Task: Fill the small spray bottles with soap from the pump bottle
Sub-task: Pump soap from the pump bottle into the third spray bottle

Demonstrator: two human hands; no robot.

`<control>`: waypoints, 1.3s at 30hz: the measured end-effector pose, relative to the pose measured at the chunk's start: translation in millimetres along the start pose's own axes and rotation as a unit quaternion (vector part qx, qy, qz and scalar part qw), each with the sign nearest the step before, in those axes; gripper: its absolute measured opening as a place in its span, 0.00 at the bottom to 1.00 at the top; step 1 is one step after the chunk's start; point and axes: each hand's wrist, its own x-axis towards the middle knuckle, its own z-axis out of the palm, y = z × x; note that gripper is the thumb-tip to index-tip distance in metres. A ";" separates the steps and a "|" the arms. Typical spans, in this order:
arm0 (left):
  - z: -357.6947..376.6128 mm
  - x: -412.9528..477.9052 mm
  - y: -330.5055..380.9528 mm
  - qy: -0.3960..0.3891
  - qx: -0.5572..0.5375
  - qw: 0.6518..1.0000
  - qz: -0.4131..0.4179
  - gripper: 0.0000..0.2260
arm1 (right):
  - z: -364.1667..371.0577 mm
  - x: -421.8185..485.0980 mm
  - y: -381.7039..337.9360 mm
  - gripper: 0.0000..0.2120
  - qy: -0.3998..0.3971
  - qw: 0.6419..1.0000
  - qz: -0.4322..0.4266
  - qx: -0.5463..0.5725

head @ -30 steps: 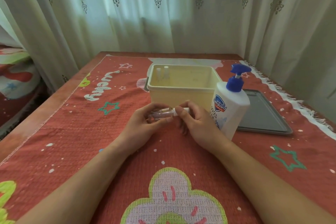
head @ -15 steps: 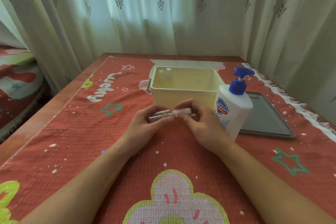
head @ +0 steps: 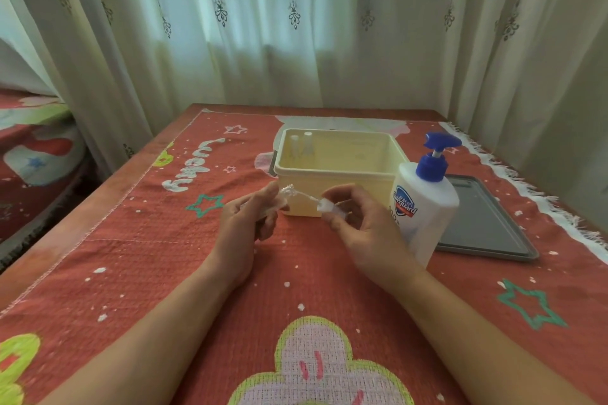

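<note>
Two parts are now seen where half a second ago one closed spray bottle was held across both hands: the spray cap (head: 330, 207) has been drawn out of the small clear bottle (head: 274, 204), and a thin dip tube (head: 304, 195) spans the gap between them. The hands have also been moved apart. The left hand (head: 245, 223) is closed around the bottle body, whose threaded neck is seen above the fingers, pointing up and to the right. The right hand (head: 358, 223) is closed on the white cap, pinched between thumb and fingertips. The bottle is transparent and partly hidden by the fingers, so any content cannot be told. Both parts are held above the red patterned cloth (head: 148, 256) on the tabletop, just in front of the cream plastic bin (head: 339, 171). Two more small bottles (head: 301, 148) are seen standing in the bin's far left corner. The white pump bottle (head: 422, 207) with its blue pump head is stood just beside the right hand, unmoved, and a grey tray (head: 483, 220) is laid behind it.
</note>
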 end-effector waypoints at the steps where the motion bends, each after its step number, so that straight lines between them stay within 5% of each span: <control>1: -0.1 0.3 0.3 0.011 -0.010 1.000 -0.001 0.19 | 1.2 -0.5 0.9 0.10 -0.006 0.999 -0.001 -0.033; 6: -3.4 1.4 3.5 0.052 -0.049 0.997 0.000 0.09 | 4.5 0.8 7.4 0.09 -0.023 0.988 -0.012 -0.155; 13: 8.8 -6.8 3.3 0.056 0.038 0.995 0.074 0.12 | 18.4 7.4 21.6 0.12 -0.080 0.944 -0.064 -0.313; 20: 12.4 -9.7 2.8 0.034 0.069 0.993 0.093 0.09 | 26.0 6.7 23.0 0.15 -0.117 0.936 -0.078 -0.322; 27: 22.0 -22.1 8.0 0.039 0.123 0.982 0.138 0.07 | 5.7 -10.8 -25.2 0.13 0.040 0.974 -0.173 -0.141; 33: 47.5 -35.2 16.3 0.025 0.108 0.979 0.172 0.05 | -34.2 -2.4 -76.7 0.08 0.092 0.903 -0.323 -0.267; 37: 87.0 -38.9 27.2 0.006 0.093 0.978 0.185 0.07 | -65.2 20.4 -89.2 0.07 0.137 0.879 -0.310 -0.335; 39: 108.2 -39.9 33.5 0.011 0.080 0.977 0.196 0.08 | -79.0 26.9 -90.0 0.08 0.138 0.902 -0.274 -0.303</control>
